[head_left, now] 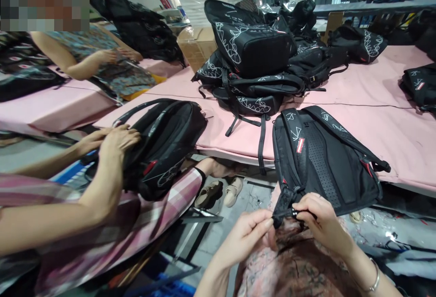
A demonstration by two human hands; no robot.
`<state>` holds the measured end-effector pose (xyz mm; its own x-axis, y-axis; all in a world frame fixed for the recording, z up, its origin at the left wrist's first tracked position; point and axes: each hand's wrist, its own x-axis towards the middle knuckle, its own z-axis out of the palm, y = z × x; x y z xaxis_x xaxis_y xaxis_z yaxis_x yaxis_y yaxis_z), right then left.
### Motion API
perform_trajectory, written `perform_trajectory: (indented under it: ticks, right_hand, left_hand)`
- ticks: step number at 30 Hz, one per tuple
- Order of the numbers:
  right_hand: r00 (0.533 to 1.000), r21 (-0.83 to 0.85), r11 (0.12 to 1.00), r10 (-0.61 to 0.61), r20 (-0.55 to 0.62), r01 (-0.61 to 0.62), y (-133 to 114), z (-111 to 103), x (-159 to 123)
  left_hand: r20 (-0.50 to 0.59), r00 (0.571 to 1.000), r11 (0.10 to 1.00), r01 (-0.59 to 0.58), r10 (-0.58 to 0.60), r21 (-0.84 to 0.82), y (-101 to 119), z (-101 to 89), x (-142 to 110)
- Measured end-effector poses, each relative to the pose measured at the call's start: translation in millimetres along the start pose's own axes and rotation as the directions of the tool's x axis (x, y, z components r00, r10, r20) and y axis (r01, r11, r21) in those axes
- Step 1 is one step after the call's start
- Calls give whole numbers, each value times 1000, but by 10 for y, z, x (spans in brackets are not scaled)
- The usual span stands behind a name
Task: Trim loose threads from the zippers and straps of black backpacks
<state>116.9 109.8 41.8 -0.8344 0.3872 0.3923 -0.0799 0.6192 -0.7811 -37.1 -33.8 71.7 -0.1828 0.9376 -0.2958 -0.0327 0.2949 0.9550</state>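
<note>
Head view: black strap pinched at the near edge of a pink counter

A pile of black backpacks [269, 54] stands on the pink counter [371, 81], just beyond the nearest backpack [347, 170]; a loose webbing strap [262, 145] hangs from it over the edge. A cardboard box [195, 47] sits behind the pile, and at left a co-worker's hands [117, 142] touch another black bag [180, 136].

The nearest backpack lies back panel up, partly overhanging the edge. Its fabric is matte, with a curved, dotted mesh strip, white line motifs on the shoulder straps [335, 126] and a red-and-white label [300, 146].

The left hand [243, 238] pinches a black strap end [278, 219] between thumb and fingers. The right hand's [323, 224] fingers close around a slim dark object [294, 213], too small to identify, just beside that strap end.
</note>
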Motion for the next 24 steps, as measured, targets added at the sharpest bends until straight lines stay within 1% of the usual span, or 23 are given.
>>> perform_trajectory:
  ticks: [2,3,4,5,6,7,8,9,10,11,12,13,14,15,16,17,18,19,20,21,22,23,24]
  right_hand:
    - [1000,68,998,20,8,-20,7,-30,-16]
    - [999,108,993,40,10,-41,25,-51,-35]
    - [997,150,985,81,4,-80,53,-73,-60]
    - [989,196,970,147,-15,-141,92,-92,-90]
    - [971,252,944,234,-54,-213,139,-106,-123]
    - [937,323,903,333,-108,-283,193,-112,-157]
    - [886,408,848,433,-168,-337,250,-111,-187]
    - [823,503,784,523,-220,-364,307,-103,-211]
    - [764,594,718,593,-252,-362,359,-90,-228]
    - [723,671,658,641,-260,-342,405,-73,-238]
    - [699,728,607,669,-252,-318,441,-54,-241]
    - [691,763,569,685,-233,-306,468,-37,-240]
    - [691,777,550,690,-216,-306,486,-21,-239]
    - [692,772,554,690,-214,-313,497,-8,-239]
    - [692,753,573,687,-223,-325,503,2,-243]
    - [692,728,596,682,-237,-338,507,10,-251]
    - [692,706,617,677,-251,-348,509,17,-262]
    - [694,691,630,672,-258,-354,511,23,-272]
    - [697,685,634,670,-256,-358,513,30,-276]
    - [703,682,634,668,-244,-366,514,40,-268]
    - [714,673,637,662,-228,-376,513,54,-245]
    - [726,655,652,650,-225,-381,510,74,-202]
    - [742,627,677,631,-226,-386,504,101,-141]
  left_hand:
    - [-4,1000,999,21,-21,-37,-55,-79,6]
    - [-37,998,997,42,-45,-67,-100,-135,17]
    - [-105,992,994,63,-72,-87,-155,-200,34]
    - [-220,971,994,76,-91,-78,-213,-268,58]
    - [-369,926,996,82,-85,-24,-270,-332,90]
    - [-526,850,993,90,-40,69,-319,-382,129]
    - [-650,759,977,106,41,185,-356,-408,175]
    - [-716,683,944,124,143,306,-376,-406,229]
    - [-718,652,897,131,243,422,-379,-371,291]
    - [-665,675,844,115,320,524,-367,-306,360]
    - [-579,725,792,76,373,606,-343,-216,436]
    - [-479,779,740,28,405,672,-312,-112,517]
    - [-388,822,686,-5,417,727,-278,-7,601]
    - [-334,851,639,-3,406,769,-245,89,685]
    - [-302,877,604,18,373,797,-216,166,763]
    - [-290,897,592,40,334,805,-192,218,832]
    - [-288,911,618,47,296,785,-174,243,887]
    - [-295,918,698,29,265,716,-161,243,927]
    - [-317,916,804,-8,244,595,-153,222,951]
    - [-354,906,896,-57,231,440,-149,188,958]
    - [-403,890,954,-103,214,280,-150,147,952]
    - [-454,870,980,-139,190,145,-154,105,937]
    - [-500,850,985,-162,167,54,-163,66,915]
